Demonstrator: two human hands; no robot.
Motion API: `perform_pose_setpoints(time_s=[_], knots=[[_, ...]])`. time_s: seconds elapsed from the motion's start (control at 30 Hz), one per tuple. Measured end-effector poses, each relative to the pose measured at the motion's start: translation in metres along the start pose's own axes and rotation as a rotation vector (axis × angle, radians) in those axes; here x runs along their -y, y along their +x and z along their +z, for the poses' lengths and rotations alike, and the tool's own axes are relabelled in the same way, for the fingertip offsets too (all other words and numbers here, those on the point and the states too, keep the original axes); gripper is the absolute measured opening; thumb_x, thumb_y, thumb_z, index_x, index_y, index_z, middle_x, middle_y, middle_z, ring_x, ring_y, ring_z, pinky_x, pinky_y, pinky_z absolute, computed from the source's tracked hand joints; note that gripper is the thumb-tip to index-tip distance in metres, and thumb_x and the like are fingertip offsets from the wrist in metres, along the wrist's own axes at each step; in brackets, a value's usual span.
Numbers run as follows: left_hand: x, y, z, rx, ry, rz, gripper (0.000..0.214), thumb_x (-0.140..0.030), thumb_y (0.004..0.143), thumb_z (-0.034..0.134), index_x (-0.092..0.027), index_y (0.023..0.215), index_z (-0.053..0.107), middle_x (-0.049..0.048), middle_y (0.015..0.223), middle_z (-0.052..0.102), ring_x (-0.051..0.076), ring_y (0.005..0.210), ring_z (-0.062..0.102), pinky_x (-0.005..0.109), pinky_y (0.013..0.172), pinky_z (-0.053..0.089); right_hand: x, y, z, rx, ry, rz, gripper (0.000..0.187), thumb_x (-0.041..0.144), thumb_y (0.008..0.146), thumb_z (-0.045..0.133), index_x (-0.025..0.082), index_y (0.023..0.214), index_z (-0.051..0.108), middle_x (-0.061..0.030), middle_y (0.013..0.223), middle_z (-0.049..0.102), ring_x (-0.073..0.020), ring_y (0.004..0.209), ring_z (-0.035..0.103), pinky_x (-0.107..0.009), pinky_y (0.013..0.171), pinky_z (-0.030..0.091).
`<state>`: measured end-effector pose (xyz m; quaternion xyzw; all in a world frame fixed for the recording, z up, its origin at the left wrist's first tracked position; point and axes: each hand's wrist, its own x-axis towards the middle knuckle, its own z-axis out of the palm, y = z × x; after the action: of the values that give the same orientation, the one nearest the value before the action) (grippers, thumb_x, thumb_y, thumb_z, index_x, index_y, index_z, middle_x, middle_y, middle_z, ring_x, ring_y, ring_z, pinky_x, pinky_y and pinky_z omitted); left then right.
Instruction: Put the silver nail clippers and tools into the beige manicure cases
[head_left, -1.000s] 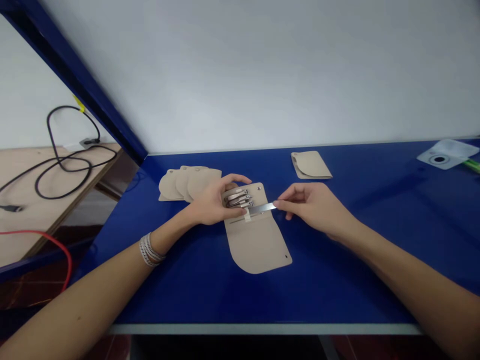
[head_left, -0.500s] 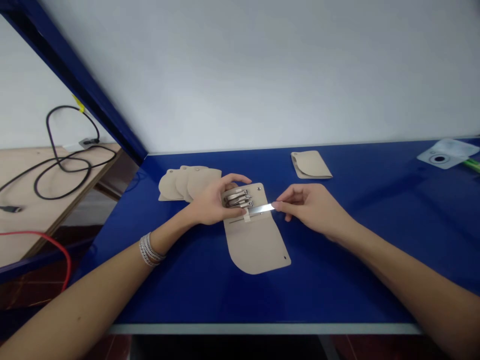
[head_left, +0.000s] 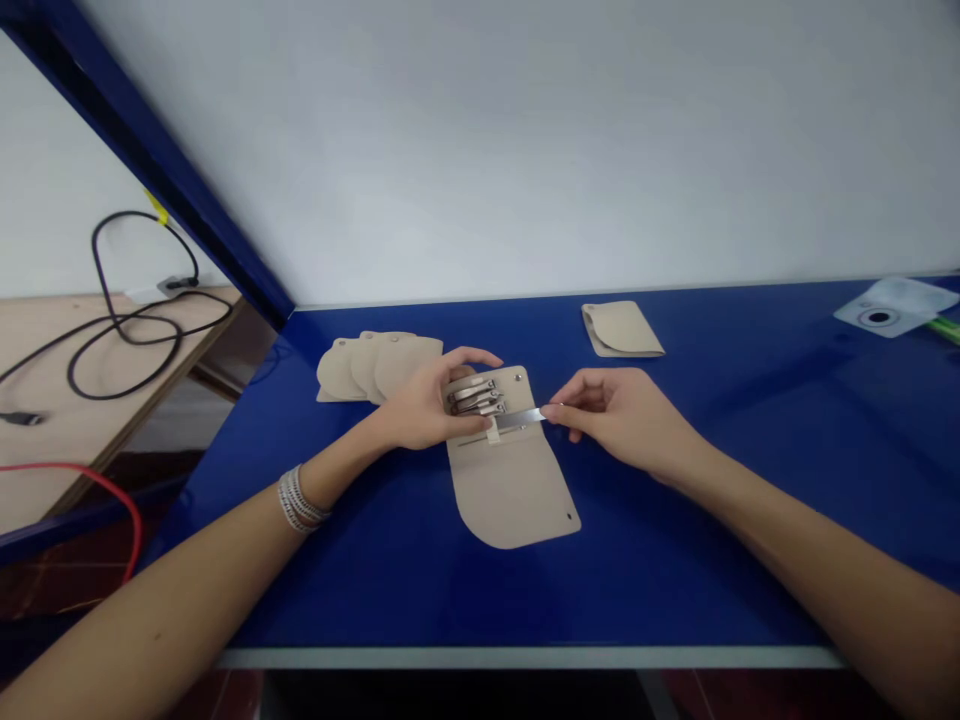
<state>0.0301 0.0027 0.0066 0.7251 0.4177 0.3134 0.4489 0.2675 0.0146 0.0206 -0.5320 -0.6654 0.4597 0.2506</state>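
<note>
An open beige pouch (head_left: pixel 514 480) lies flat on the blue table (head_left: pixel 675 520), its flap toward me. Several metal tools (head_left: pixel 476 397) sit in its upper part. My left hand (head_left: pixel 420 405) grips the pouch's upper left edge, fingers curled over the top. My right hand (head_left: pixel 626 415) pinches the end of a flat metal file (head_left: pixel 521 418), whose other end lies under a small beige loop (head_left: pixel 493 432) on the pouch.
A fanned stack of beige pouches (head_left: pixel 371 365) lies behind my left hand. One closed pouch (head_left: pixel 621 329) rests further back. A clear plastic packet (head_left: pixel 892 307) is at the far right. Black cables (head_left: pixel 127 330) cover a wooden bench to the left.
My right hand has slid the metal file slightly leftward, further under the loop. My left hand has stayed put on the pouch.
</note>
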Motion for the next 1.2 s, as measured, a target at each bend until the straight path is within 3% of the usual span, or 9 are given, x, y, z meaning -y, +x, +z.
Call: perform_pose_setpoints(time_s=[1.2], knots=[[0.0005,0.0006,0.0012,-0.008,0.007,-0.026,0.058,-0.021,0.072,0.071,-0.019,0.125,0.046,0.0057,0.092,0.061,0.018,0.084,0.061,0.030,0.070,0.051,-0.0088,0.0011,0.0031,0.051,-0.028,-0.108,0.026,0.040,0.072,0.071,0.016,0.075,0.062,-0.0048,0.068,0.069,-0.0139,0.055,0.061,-0.027,0.053,0.048]])
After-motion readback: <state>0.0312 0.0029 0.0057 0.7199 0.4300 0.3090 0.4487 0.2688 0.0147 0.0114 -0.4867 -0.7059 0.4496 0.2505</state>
